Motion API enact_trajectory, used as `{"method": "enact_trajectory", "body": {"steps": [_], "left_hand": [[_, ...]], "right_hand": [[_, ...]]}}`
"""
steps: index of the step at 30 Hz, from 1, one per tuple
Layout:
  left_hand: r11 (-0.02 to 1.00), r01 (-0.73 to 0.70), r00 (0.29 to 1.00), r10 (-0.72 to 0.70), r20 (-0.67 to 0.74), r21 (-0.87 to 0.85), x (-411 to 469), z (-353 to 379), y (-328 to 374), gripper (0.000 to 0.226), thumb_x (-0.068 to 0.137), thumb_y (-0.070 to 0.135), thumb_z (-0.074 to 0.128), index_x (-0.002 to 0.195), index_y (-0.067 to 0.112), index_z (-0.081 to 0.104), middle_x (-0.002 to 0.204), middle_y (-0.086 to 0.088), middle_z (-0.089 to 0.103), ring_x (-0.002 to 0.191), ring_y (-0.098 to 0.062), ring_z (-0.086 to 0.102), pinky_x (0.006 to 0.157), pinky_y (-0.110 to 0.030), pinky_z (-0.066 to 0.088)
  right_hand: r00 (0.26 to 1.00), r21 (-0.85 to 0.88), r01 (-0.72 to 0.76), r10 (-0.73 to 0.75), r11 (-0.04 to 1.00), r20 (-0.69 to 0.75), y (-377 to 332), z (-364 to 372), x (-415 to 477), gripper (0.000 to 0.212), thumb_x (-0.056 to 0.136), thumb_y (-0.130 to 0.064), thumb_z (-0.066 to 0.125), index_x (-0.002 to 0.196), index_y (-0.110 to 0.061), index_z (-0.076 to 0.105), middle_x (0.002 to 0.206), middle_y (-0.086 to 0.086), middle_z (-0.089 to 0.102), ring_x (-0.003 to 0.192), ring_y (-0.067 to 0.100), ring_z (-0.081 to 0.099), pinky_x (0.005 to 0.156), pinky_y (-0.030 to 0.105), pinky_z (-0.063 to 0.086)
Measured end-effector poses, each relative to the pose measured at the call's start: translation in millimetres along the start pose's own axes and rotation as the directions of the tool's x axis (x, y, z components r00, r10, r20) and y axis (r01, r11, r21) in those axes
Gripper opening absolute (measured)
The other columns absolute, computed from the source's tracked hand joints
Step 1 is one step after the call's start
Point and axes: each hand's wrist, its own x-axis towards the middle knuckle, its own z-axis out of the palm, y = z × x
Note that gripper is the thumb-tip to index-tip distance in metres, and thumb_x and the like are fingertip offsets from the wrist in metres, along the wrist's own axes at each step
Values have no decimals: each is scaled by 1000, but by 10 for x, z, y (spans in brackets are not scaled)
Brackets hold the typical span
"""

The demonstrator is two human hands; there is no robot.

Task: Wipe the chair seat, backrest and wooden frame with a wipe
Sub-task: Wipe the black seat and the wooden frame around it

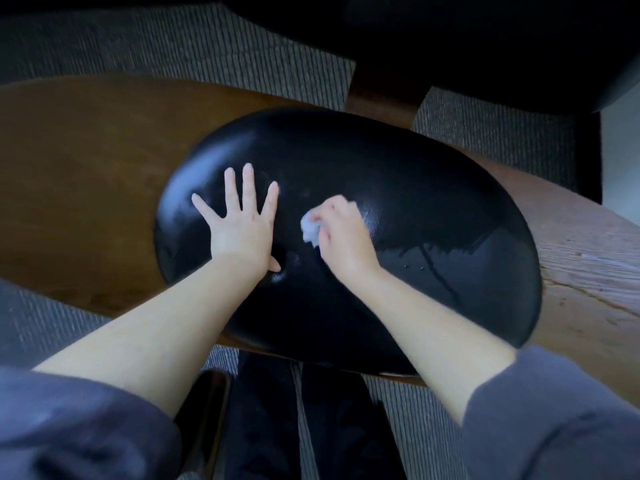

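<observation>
Now the wipe (309, 230) sits bunched near the middle of the black pad (398, 188), gripped in the right hand (341, 233). The left hand (242, 226) lies spread flat beside it. Best to press evenly, overlapping strokes out to the rim, then the frame (86, 150).

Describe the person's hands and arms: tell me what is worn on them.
The left hand and right hand are bare: no gloves, rings or watch show. The forearms are uncovered. The left sleeve and right sleeve are loose, soft, bluish-grey fabric, bunched near the elbows, with no markings visible.
</observation>
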Motion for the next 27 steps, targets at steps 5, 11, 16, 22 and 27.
{"method": "enact_trajectory", "body": {"steps": [5,11,16,22,27], "left_hand": [[1000,8,1000,-8,2,7,-2,5,12,132,69,70,69,150,23,-25,153,-21,-34,143,-43,-23,105,-77,13],[1000,11,999,-10,-38,14,-8,61,31,133,67,70,70,150,23,-24,154,-21,-32,144,-43,-22,104,-76,12],[1000,18,1000,-18,-22,18,-17,13,31,132,68,69,69,150,23,-24,154,-20,-32,144,-42,-21,105,-76,12],[1000,13,999,-12,-48,18,7,64,23,131,68,69,70,150,23,-22,155,-20,-30,145,-42,-20,105,-75,13],[1000,10,998,-9,-57,22,14,74,18,133,66,70,70,151,23,-20,156,-20,-27,145,-42,-18,105,-75,14]], "right_hand": [[998,-30,-62,62,998,-5,313,-192,-223,33,76,-3,35,79,-22,62,95,-4,54,92,21,45,70,32,44],[944,41,-285,288,958,-163,103,-87,306,34,78,8,42,91,-14,64,107,0,54,101,23,42,79,34,46],[984,12,138,-139,990,113,187,11,-615,37,75,-11,23,78,-17,59,91,-6,55,89,18,40,57,37,50],[914,251,-297,351,921,-206,158,-102,682,31,71,-1,44,77,-22,66,99,4,56,95,27,52,82,43,49],[959,112,-171,191,979,-210,-80,69,458,34,81,5,42,93,-15,67,104,1,56,98,21,42,77,29,41]]}}
